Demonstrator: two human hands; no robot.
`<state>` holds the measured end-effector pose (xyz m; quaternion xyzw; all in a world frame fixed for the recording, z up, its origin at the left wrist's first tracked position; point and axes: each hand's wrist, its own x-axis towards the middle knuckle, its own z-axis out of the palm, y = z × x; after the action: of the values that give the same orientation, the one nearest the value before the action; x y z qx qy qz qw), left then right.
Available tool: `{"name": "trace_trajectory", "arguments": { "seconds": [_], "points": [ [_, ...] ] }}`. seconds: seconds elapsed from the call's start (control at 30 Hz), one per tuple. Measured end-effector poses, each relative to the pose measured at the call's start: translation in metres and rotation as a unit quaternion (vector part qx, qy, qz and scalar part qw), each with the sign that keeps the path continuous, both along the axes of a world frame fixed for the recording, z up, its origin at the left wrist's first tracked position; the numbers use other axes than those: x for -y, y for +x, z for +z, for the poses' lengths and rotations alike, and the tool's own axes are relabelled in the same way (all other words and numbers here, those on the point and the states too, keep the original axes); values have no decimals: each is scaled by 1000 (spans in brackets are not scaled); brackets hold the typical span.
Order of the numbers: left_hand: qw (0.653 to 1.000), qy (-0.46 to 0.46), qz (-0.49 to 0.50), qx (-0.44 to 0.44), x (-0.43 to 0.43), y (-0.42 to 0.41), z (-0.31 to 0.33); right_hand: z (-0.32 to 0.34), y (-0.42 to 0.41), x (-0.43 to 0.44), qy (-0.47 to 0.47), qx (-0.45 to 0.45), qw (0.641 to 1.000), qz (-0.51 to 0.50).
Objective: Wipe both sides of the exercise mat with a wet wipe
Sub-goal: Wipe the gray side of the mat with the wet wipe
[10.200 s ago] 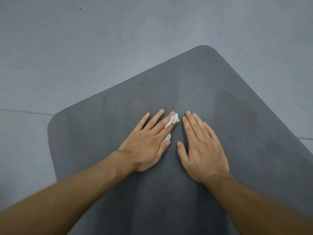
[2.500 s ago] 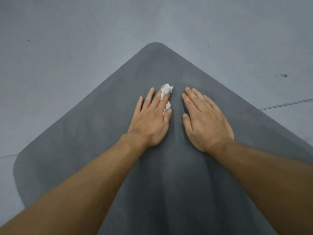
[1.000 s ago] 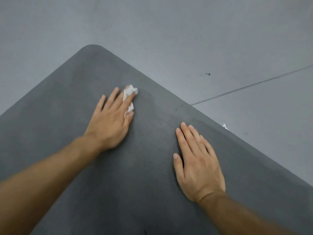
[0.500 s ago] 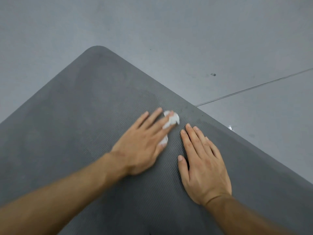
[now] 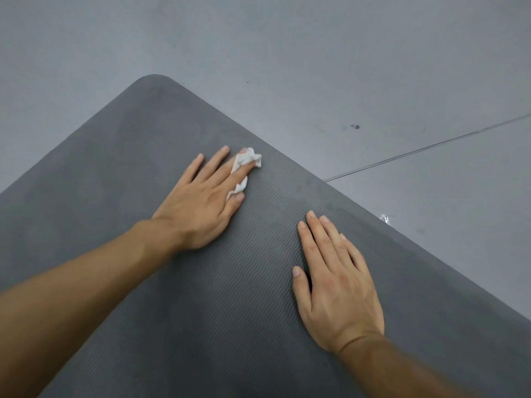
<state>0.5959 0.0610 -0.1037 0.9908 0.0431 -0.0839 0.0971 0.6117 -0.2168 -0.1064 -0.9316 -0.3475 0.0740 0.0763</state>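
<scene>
A dark grey ribbed exercise mat (image 5: 143,156) lies flat on the floor, with one rounded corner at the top of the view. My left hand (image 5: 201,205) lies on the mat with straight fingers and presses a crumpled white wet wipe (image 5: 244,165) under the index and middle fingers, a little in from the mat's right edge. My right hand (image 5: 336,285) rests flat on the mat nearer to me, fingers straight, holding nothing. Faint damp streaks show on the mat near its right edge.
The grey floor (image 5: 344,53) surrounds the mat. A thin seam (image 5: 431,147) crosses the floor at the right. A small dark spot (image 5: 355,126) and a small shiny speck (image 5: 384,218) lie on the floor beside the mat's right edge.
My left hand has slid the wipe away from my right hand, up and to the left along the mat. My right hand has stayed flat in about the same place.
</scene>
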Motion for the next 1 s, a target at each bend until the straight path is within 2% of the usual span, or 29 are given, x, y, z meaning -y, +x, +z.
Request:
{"name": "trace_trajectory", "arguments": {
  "seconds": [0.13,0.27,0.47,0.73,0.87,1.0],
  "points": [
    [999,1,37,-14,8,49,5,0,0,0,3,3,1000,0],
    [999,0,-19,-28,37,81,8,0,0,0,-1,7,1000,0],
    [994,15,-105,3,45,20,3,-1,0,-1,-4,5,1000,3],
    [967,61,-246,-29,44,-94,12,-2,1,1,4,9,1000,4],
    [956,70,-282,-31,29,-76,13,-2,0,0,-1,13,1000,5],
    [970,53,-238,-21,23,-27,8,-2,0,0,-3,16,1000,1]
  ]
}}
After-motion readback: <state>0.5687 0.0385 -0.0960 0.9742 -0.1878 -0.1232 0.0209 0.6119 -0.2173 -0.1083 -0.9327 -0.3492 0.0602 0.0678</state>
